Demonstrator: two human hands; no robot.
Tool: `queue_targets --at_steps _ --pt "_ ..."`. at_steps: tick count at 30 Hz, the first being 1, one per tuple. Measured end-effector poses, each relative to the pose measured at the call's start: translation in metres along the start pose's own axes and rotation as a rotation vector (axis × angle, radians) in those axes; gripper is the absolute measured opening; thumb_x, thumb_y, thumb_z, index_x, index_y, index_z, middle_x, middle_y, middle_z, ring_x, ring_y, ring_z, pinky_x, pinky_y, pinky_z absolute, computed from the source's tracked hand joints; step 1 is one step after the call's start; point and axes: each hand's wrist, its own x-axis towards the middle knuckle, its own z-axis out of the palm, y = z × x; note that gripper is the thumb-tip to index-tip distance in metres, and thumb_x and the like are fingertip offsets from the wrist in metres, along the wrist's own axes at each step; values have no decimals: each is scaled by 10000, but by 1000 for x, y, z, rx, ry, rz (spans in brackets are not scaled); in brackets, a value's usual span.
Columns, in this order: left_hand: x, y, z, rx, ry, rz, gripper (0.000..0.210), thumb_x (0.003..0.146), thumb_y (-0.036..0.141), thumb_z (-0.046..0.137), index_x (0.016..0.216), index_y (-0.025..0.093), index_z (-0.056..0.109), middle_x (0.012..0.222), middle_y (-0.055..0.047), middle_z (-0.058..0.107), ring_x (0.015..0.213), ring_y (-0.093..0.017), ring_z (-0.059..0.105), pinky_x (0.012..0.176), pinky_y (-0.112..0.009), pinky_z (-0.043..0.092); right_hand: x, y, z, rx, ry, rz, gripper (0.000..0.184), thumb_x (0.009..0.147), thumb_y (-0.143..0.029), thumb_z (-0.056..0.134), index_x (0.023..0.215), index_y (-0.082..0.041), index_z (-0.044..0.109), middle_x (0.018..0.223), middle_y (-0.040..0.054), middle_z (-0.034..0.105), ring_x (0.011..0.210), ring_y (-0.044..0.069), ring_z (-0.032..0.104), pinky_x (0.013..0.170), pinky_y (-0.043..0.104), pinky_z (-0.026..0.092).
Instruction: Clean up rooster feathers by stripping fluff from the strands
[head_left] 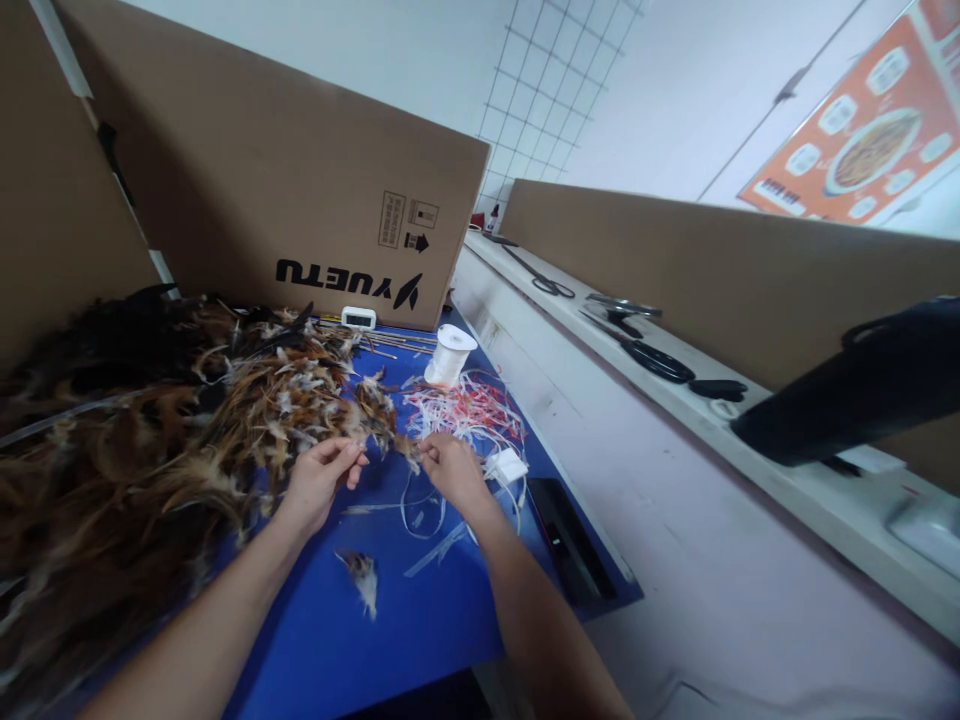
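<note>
Over the blue table (292,640), my left hand (324,478) is closed in a pinch, thumb against forefinger. Whatever lies between those fingertips is too small to make out. My right hand (454,468) is also closed, with a small brown feather (409,452) at its fingertips. To the left of my left hand spreads a large heap of brown and black feathers (180,440). A single loose feather (364,580) with a pale tip lies on the table below my hands. Beyond my right hand is a tangle of red and white strips (472,408).
A white spool (451,354) stands behind the strips, near a small white display device (358,318). A white adapter (507,466) with cable and a dark phone-like slab (570,540) lie at right. Cardboard (300,170) walls the back; a ledge holds scissors (551,286) and a black bottle-like object (847,385).
</note>
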Motion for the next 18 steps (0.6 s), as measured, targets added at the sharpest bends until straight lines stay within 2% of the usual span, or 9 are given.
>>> queue_targets --at_steps 5,10,15,18 --pt "0 -1 1 25 -19 -11 244 720 368 722 675 135 671 465 16 547 435 -71 453 487 -206 364 -2 1 7 -63 -24 -3 142 702 -116 626 783 -223 670 789 39 656 709 173 581 681 270 394" --pt "-2 -2 4 52 -33 -28 243 714 366 729 677 132 672 483 10 558 439 -74 459 477 -206 363 -2 5 7 11 -20 -25 129 727 -106 585 686 -214 644 735 21 628 706 160 561 678 260 386" --pt "-5 -1 5 75 -52 -44 236 732 363 717 686 136 675 496 11 564 445 -71 462 480 -201 360 -2 7 3 203 29 6 108 792 -237 559 735 -200 643 662 -12 594 583 127 523 569 237 387" --pt "-7 -1 6 98 -60 -44 250 734 376 713 684 134 674 485 11 559 444 -79 465 479 -209 363 -3 2 -5 521 62 143 125 769 -295 587 722 -186 627 554 -41 531 493 104 460 479 221 338"
